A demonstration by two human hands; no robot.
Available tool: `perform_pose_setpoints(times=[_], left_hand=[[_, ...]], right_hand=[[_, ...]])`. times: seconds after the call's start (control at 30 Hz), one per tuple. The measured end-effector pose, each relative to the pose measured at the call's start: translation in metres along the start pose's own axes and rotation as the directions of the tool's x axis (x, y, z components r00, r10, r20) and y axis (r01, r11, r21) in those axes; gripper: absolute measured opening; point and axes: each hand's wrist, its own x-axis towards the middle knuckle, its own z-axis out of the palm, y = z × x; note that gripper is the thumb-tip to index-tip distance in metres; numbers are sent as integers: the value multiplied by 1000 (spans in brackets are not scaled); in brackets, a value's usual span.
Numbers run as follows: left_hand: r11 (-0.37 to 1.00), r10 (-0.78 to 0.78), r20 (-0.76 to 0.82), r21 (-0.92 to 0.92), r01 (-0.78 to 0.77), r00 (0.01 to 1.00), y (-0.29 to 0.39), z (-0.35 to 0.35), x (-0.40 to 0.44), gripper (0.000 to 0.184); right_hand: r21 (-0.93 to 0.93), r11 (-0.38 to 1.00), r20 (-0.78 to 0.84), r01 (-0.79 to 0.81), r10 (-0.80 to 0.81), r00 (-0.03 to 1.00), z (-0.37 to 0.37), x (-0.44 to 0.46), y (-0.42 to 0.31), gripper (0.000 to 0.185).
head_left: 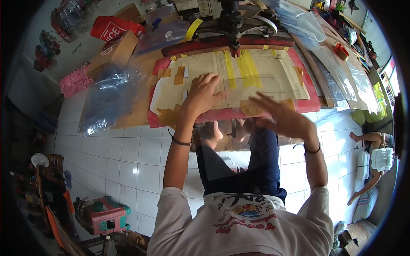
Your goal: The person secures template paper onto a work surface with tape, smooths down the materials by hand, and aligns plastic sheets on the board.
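My left hand (204, 94) rests over the left-middle of a cream board (205, 64), its fingers slightly bent and thumb apart, with nothing visible in it. My right hand (282, 116) is above the front edge at the right, fingers stretched out and partly blurred, holding nothing I can see. Yellow tape strips (250, 70) and brown tape patches (164, 115) are stuck on the board. Under it lies a red base (311, 91), showing around the edges. A black metal press head (234, 27) with a long bar stands at the board's far side.
Clear plastic sheets (109, 94) lie on the left of the bench, beside a cardboard box (117, 53) and a red bag (113, 27). More transparent sheets (333, 64) and a tape roll (341, 51) are at the right. Another person (378, 160) sits low at far right. A stool (106, 215) stands behind left.
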Motion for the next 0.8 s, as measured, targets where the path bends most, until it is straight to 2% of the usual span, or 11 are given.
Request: perform_pose_setpoints(times=[0.03,0.07,0.13,0.2,0.27,0.43,0.47,0.57,0.67,0.7,0.8], left_hand=[[998,-57,88,-3,58,994,6,-5,5,48],[999,-47,107,-4,48,993,4,-5,11,47],[999,-36,154,-14,38,987,0,-2,15,44],[996,-41,169,-72,54,985,-2,2,19,36],[987,-37,173,-147,63,984,-6,3,25,29],[943,-75,173,-307,126,982,0,-7,24,16],[920,-102,220,-350,176,970,1,-10,23,18],[859,-138,329,-429,279,934,8,-36,20,23],[847,-117,371,-448,288,921,25,-74,9,26],[843,-105,381,-457,286,918,24,-82,5,26],[871,-112,379,-408,275,919,22,-111,-14,24]], right_hand=[[-18,1000,-11,-15,15,1000,-7,5,6,65],[-39,999,-30,-27,26,999,-17,9,16,65],[-296,946,-139,132,-179,974,-24,31,60,62],[-346,927,-216,145,-229,949,-30,60,92,66],[-287,947,-287,147,-232,930,-33,80,97,62],[-235,939,-264,250,-309,913,-35,96,100,32],[-206,943,-257,261,-309,916,-34,95,101,28],[-32,965,-326,259,-255,910,-34,83,82,22],[6,969,-288,247,-234,929,-45,71,56,20],[57,951,-288,305,-277,917,-46,70,50,20],[195,928,-188,316,-281,941,-49,66,24,20]])
